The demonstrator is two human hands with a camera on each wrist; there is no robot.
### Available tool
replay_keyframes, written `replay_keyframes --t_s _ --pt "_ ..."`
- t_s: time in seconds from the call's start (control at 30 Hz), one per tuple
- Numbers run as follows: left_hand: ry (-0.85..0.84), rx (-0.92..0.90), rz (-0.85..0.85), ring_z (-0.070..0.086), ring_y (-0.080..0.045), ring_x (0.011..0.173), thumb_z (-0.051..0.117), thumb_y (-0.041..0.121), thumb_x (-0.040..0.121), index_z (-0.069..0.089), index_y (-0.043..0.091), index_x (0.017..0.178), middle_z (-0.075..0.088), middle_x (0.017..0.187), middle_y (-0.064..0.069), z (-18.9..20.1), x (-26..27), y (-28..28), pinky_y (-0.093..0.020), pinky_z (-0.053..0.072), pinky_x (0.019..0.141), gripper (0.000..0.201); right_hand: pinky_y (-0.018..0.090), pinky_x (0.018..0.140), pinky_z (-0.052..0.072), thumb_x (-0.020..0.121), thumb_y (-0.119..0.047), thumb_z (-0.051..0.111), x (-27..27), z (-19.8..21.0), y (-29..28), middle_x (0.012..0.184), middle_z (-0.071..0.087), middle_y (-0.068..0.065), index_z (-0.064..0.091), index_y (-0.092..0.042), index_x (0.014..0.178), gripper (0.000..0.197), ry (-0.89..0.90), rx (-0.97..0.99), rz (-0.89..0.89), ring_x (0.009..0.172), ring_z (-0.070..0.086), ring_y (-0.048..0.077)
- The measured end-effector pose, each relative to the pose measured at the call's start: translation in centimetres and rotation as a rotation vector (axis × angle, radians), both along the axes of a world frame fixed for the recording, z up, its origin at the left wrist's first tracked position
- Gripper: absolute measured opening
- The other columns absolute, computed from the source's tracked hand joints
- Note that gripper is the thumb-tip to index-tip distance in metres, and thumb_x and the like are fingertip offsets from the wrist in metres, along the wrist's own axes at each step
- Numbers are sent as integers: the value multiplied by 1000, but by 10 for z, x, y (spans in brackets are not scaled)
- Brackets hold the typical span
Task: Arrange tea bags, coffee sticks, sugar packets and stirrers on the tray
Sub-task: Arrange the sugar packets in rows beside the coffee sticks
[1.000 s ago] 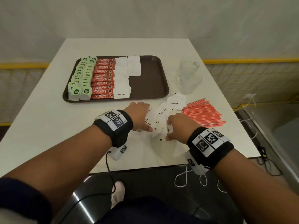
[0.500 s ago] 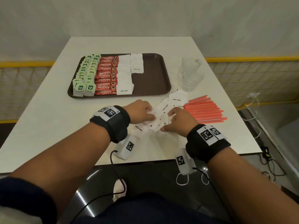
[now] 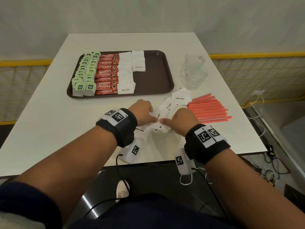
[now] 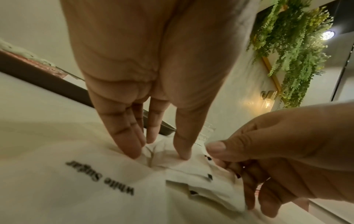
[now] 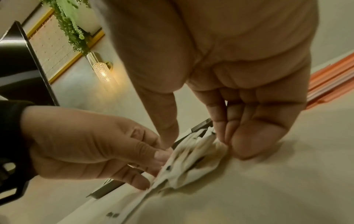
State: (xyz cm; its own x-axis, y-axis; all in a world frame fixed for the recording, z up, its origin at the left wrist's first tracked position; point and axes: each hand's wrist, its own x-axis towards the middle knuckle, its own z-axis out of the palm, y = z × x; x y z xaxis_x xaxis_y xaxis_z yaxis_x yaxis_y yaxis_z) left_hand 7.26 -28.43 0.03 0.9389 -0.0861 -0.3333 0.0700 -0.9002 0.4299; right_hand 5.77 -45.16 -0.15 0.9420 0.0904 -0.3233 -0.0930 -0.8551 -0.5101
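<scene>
Loose white sugar packets point(image 3: 168, 105) lie on the white table in front of the brown tray point(image 3: 153, 75). My left hand point(image 3: 152, 119) and right hand point(image 3: 163, 121) meet over them, thumb tips almost touching. Both pinch a gathered bunch of sugar packets point(image 4: 191, 174) standing on edge; the right hand point(image 5: 199, 144) squeezes it between thumb and fingers. Another packet point(image 3: 140, 129) lies under my left wrist. On the tray sit columns of green tea bags point(image 3: 85, 75), red coffee sticks point(image 3: 108, 75) and sugar packets point(image 3: 125, 71). Red stirrers point(image 3: 209, 109) lie in a pile to the right.
Two clear glass cups point(image 3: 194, 71) stand to the right of the tray, behind the stirrers. The tray's right half is bare. The table's front edge runs just below my wrists, with cables on the floor at the right.
My hands have drawn together, pushing the spread sugar packets into one bunch between them. The tray, cups and stirrers have stayed put.
</scene>
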Motion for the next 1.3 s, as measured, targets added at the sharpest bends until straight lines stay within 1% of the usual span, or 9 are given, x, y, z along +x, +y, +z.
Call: replay_keyframes --t_s 0.1,0.2,0.4,0.53,0.7,0.9,1.03,1.17,1.3 --pt "1 -58 12 51 -16 92 77 39 82 61 14 115 57 110 -1 -1 -2 -4 -26 40 77 44 24 47 24 79 -57 67 0 -1 7 50 37 -2 38 -15 53 57 6 29 16 46 36 12" --pt "-4 -127 22 58 -18 93 81 34 79 65 14 112 61 111 0 -1 -3 -4 -29 48 79 42 21 47 25 83 -43 70 1 -2 7 53 40 -3 38 -16 56 50 1 98 -16 46 38 10" --pt "12 -295 48 63 -18 96 80 21 81 70 14 113 66 115 -3 0 -5 -3 -34 53 92 34 25 57 38 80 -27 76 5 -5 1 70 50 -3 42 -19 68 37 -34 257 -78 69 52 15" --pt "-11 -430 132 70 -31 93 63 29 94 68 7 105 69 105 -7 4 1 4 -46 56 90 25 48 82 56 73 -21 82 16 -1 -9 91 69 10 60 -6 89 31 -2 430 -142 86 68 27" --pt "-60 -528 269 63 -31 107 31 53 103 58 6 120 64 116 -16 25 14 8 -42 55 89 56 48 79 59 75 -15 81 33 31 -7 98 71 12 60 -6 99 33 -36 615 -149 86 71 27" --pt "322 -1368 215 61 -33 121 25 71 94 54 22 138 64 132 -11 47 31 17 -53 50 99 72 53 84 56 79 -5 76 56 62 20 104 69 26 59 -3 90 21 2 944 -136 95 69 39" --pt "323 -1489 292 62 -36 119 37 51 102 56 12 134 64 130 -17 51 40 26 -53 53 96 54 55 82 56 75 -9 81 75 56 42 97 71 24 61 10 98 36 -50 910 -167 91 70 38" --pt "267 -1495 388 65 -38 114 42 28 105 50 10 137 63 130 -18 43 56 49 -50 58 86 37 47 85 56 73 -17 83 96 49 62 80 68 5 66 -6 88 25 -146 761 -92 79 67 22" --pt "152 -1428 428 69 -31 107 50 19 103 49 17 136 67 126 -12 42 75 75 -43 61 77 33 29 80 50 72 -28 83 118 48 79 88 53 -6 59 -18 108 44 -345 520 -75 83 53 10"
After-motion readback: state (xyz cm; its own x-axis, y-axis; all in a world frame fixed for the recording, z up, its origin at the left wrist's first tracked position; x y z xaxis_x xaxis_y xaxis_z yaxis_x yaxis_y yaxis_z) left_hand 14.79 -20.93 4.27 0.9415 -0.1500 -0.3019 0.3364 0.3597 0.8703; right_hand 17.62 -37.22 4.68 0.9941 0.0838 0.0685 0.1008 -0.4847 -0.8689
